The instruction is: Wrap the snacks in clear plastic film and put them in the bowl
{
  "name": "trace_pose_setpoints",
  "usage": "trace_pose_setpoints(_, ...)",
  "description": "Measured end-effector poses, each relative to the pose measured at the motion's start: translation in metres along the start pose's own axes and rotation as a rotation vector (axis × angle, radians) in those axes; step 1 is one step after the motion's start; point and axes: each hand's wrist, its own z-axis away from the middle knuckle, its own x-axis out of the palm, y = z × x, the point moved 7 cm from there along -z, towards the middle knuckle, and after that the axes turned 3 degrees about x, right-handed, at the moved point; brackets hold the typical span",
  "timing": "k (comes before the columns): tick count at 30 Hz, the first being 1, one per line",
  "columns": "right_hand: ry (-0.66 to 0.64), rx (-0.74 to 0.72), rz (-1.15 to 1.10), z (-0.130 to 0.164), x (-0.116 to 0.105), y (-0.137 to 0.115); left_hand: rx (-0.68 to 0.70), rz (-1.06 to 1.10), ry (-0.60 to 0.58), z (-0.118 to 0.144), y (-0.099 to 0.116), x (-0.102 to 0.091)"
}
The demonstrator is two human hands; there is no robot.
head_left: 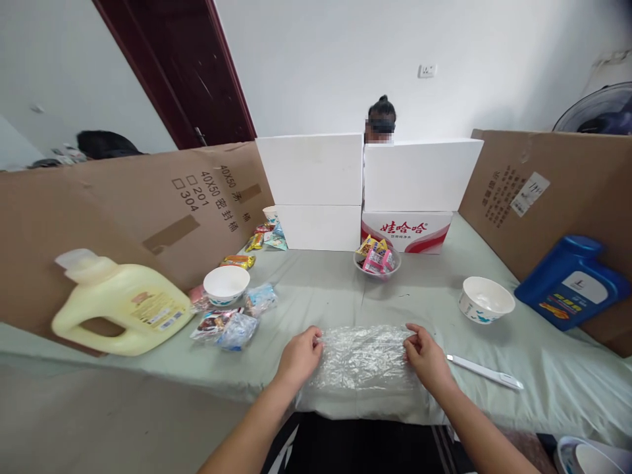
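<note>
A crinkled clear plastic bag [365, 359] lies spread flat at the table's front edge, close to my body. My left hand [302, 355] pinches it at the upper left corner. At the upper right corner, my right hand [425, 355] grips it between thumb and fingers. Just right of that hand lies a slim white tool [486, 372] with a narrow tip; its exact kind is unclear. Beyond the bag stands a clear bowl [378, 271] with yellow and pink snack packets [379, 255]. A white paper bowl [486, 299] sits to the right.
At left are a pale yellow jug [121, 303], another white bowl [226, 285] and several wrapped snacks [237, 329]. A blue bottle [573, 283] leans at right. Cardboard panels [197, 204] and white boxes [316, 191] border the table. Behind them a person's head [381, 122] shows.
</note>
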Motion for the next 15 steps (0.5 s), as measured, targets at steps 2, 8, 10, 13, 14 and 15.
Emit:
trace_pose_setpoints(2,0.039,-0.055,0.176,0.000,0.007,-0.002,-0.030,-0.061,0.010,0.004,-0.007,0.006)
trace_pose_setpoints(8,0.112,-0.166,0.448,0.010,0.019,-0.008,-0.042,-0.168,0.117,0.014,-0.017,0.012)
trace_pose_setpoints(10,0.117,-0.194,0.490,0.012,0.022,-0.010,-0.055,-0.171,0.131,0.014,-0.021,0.012)
trace_pose_setpoints(13,0.124,-0.208,0.577,0.013,0.025,-0.009,-0.059,-0.206,0.198,0.012,-0.021,0.008)
trace_pose_setpoints(14,0.124,-0.209,0.605,0.013,0.026,-0.008,-0.048,-0.236,0.254,0.012,-0.018,0.004)
trace_pose_setpoints(15,0.123,-0.212,0.629,0.014,0.027,-0.009,-0.026,-0.267,0.318,0.013,-0.012,0.000)
